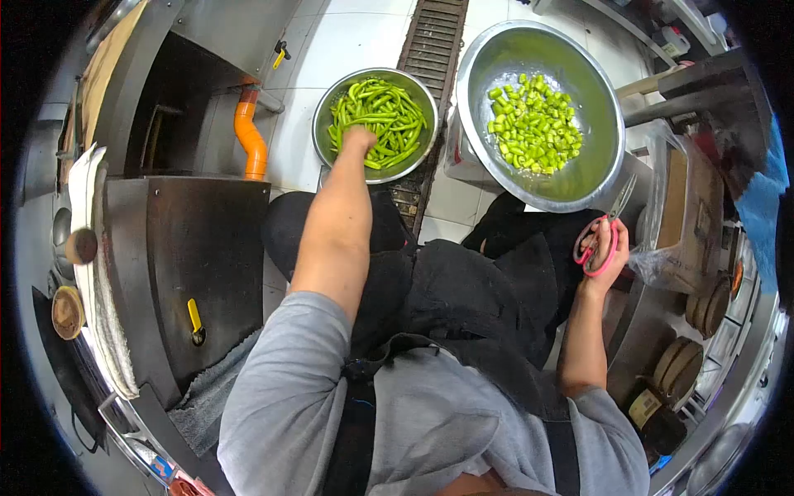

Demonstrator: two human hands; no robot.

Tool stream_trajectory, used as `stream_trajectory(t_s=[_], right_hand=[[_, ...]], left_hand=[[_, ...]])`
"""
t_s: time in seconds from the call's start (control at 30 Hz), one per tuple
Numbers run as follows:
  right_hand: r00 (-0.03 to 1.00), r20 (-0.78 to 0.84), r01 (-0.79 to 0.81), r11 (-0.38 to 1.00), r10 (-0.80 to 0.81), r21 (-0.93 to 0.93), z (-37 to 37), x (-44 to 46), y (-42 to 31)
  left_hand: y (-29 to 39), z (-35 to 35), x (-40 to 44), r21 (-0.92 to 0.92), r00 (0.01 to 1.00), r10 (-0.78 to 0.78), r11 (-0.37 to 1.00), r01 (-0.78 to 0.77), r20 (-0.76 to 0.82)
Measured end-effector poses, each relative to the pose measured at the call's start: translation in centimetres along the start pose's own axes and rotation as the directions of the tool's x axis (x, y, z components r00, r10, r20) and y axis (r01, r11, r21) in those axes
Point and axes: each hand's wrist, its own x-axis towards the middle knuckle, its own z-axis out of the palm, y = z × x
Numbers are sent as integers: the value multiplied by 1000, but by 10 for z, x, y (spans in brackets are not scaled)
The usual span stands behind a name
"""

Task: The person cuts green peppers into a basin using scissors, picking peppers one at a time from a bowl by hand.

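My left hand (359, 139) reaches down into a steel bowl (318, 132) heaped with long green chili peppers (401, 124). Its fingertips are hidden among the peppers, so whether they grip one does not show. In my right hand (610, 252) is a pair of scissors (586, 246) with pink handles, the fingers through the loops. The metal blades point up and away, slightly apart, beside the rim of a larger steel bowl (610, 149). Cut pieces of green pepper (536, 124) lie in the bottom of that bowl.
A floor drain grate (430, 41) runs between the bowls over white tiles (356, 37). On the left are a steel cabinet (207, 273) and an orange pipe (248, 136). At right, a cardboard box in plastic wrap (691, 207) stands near my right hand.
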Motion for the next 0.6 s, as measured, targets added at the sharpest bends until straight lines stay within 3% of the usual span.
stream_trajectory(t_s=[0.03,0.17,0.23,0.27,0.3,0.33,0.37,0.43,0.5,0.6], right_hand=[[1000,-16,-2,1000,2,-8,1,0,0],[1000,-14,-20,998,19,-51,0,4,1],[999,-25,-26,997,25,-69,4,6,2],[999,-28,-19,996,17,-83,6,7,0],[999,-46,-16,985,8,-170,5,10,1],[998,-33,-60,990,57,-126,9,10,-5],[995,-76,-74,973,58,-218,9,13,-4],[995,-89,-65,975,47,-211,7,16,-1],[993,-88,-89,980,75,-176,9,16,-3],[988,-78,-142,979,132,-143,11,18,-4]], left_hand=[[-9,23,15,106,998,20,994,-27,66],[5,56,26,55,995,17,998,-23,102],[20,68,40,-89,995,-50,995,43,-81],[22,71,48,-15,998,-40,999,39,-42],[13,94,70,-114,986,-127,987,115,-104],[8,112,92,-82,985,-161,984,156,-68],[-23,164,138,91,967,61,995,-39,-246],[0,123,101,-190,986,-81,980,52,-144],[11,110,91,-115,977,-99,990,78,-190],[33,80,67,-166,963,-174,976,141,-206]])
